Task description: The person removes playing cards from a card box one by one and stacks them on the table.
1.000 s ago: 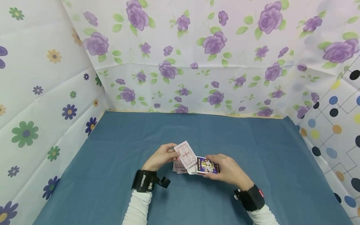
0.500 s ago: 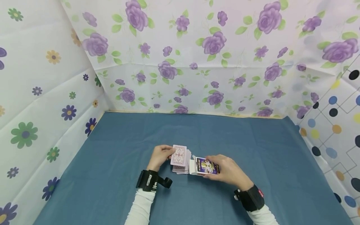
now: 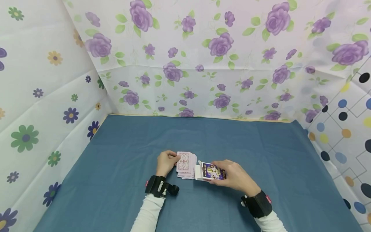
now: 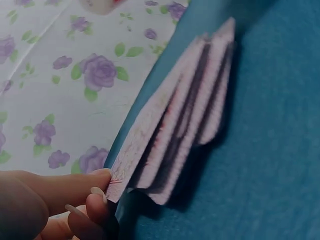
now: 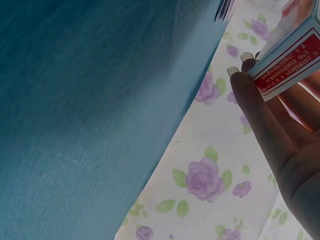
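Note:
A loose, uneven stack of playing cards [image 3: 184, 162] with red-and-white backs lies on the blue cloth. My left hand [image 3: 166, 163] pinches the left edge of the top card between thumb and fingers; in the left wrist view the fingertips are at the corner of that card [image 4: 135, 142], with more cards fanned under it. To the right, my right hand [image 3: 236, 175] grips a dark blue and white card box [image 3: 213, 171] by its right end. The box's white flap stands open toward the stack. In the right wrist view the box [image 5: 290, 62] shows a red printed side.
A blue cloth [image 3: 246, 141] covers the table. Behind it hangs a sheet with purple roses [image 3: 221, 45]. Patterned sheets stand at the left and right sides. Both wrists wear black straps [image 3: 257, 204].
My left hand has brought a card from beside the box's opening leftward and down onto the stack. The right hand and the box stay nearly still.

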### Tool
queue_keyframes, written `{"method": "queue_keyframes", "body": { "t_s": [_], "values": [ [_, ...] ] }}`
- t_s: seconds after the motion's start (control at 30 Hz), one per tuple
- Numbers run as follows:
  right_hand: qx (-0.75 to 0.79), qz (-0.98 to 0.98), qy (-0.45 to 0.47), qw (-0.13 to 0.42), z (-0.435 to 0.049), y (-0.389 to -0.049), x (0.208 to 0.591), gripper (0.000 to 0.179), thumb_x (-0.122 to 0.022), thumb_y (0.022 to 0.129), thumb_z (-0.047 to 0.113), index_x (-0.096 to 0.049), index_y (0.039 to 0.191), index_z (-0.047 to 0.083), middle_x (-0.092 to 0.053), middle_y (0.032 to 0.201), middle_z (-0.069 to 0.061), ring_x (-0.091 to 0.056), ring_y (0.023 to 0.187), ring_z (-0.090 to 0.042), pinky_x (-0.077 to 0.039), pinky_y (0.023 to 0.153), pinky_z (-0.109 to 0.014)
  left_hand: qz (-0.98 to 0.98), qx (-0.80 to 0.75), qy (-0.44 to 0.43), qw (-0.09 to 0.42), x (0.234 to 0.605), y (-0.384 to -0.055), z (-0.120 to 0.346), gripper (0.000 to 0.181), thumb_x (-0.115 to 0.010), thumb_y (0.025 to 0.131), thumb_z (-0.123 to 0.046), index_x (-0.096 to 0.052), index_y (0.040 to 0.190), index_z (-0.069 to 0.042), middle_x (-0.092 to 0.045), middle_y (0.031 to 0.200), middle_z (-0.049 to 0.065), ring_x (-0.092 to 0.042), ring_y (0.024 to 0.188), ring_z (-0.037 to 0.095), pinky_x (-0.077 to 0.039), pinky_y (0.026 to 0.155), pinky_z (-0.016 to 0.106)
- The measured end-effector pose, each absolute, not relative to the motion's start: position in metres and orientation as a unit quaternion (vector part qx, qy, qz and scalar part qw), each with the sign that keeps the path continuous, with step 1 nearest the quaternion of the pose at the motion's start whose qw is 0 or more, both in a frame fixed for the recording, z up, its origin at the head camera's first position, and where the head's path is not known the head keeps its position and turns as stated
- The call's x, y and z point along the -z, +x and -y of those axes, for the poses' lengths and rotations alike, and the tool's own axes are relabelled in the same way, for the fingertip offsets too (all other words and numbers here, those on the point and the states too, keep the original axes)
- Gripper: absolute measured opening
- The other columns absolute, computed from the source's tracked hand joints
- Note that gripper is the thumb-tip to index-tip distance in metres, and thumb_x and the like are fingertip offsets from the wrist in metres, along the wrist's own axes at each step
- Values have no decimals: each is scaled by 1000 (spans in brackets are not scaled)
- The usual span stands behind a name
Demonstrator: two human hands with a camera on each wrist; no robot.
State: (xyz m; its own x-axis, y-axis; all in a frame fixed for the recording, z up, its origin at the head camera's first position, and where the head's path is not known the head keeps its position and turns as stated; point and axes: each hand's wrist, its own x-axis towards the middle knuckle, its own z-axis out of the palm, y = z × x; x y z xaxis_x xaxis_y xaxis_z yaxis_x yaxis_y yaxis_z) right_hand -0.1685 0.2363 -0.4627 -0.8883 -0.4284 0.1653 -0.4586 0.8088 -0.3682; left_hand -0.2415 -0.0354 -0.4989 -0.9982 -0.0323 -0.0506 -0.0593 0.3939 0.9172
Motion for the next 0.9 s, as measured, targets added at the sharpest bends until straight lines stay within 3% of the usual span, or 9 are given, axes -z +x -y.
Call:
{"method": "queue_keyframes", "body": {
  "t_s": [0.23,0.43,0.53,0.7,0.9],
  "values": [
    [-202,949,239,43,-236,-169,463,69,-70,78,62,-63,128,15,-68,117,-3,-62,97,-12,-49,77,-32,-855,-518,-6,1,497,-237,31,13,-71,87,-9,-68,92,3,-68,71,15,-61,58,18,-47,55,29],
    [-203,946,246,51,-236,-169,465,68,-70,79,61,-64,127,14,-69,116,-4,-63,97,-13,-50,77,-33,-867,-493,73,-17,475,-230,29,15,-66,92,-17,-69,98,-3,-66,87,13,-59,74,21,-45,67,31],
    [-202,947,246,52,-235,-170,465,68,-70,79,61,-64,127,14,-69,115,-3,-63,95,-12,-50,75,-31,-843,-512,161,28,454,-225,25,14,-67,92,-20,-72,99,-10,-65,91,8,-54,74,19,-42,66,28],
    [-206,945,248,52,-234,-170,464,68,-68,79,62,-64,127,14,-69,113,-2,-63,94,-12,-50,74,-31,-821,-464,311,120,434,-213,12,10,-68,90,-17,-76,89,-11,-64,79,2,-43,57,8,-35,55,20],
    [-196,946,253,55,-233,-170,463,68,-68,79,62,-64,126,13,-69,113,-3,-64,95,-13,-52,76,-32,-854,-412,295,120,432,-203,0,11,-67,85,-5,-73,76,-8,-58,67,-2,-41,50,4,-33,49,19]
  ]
}}
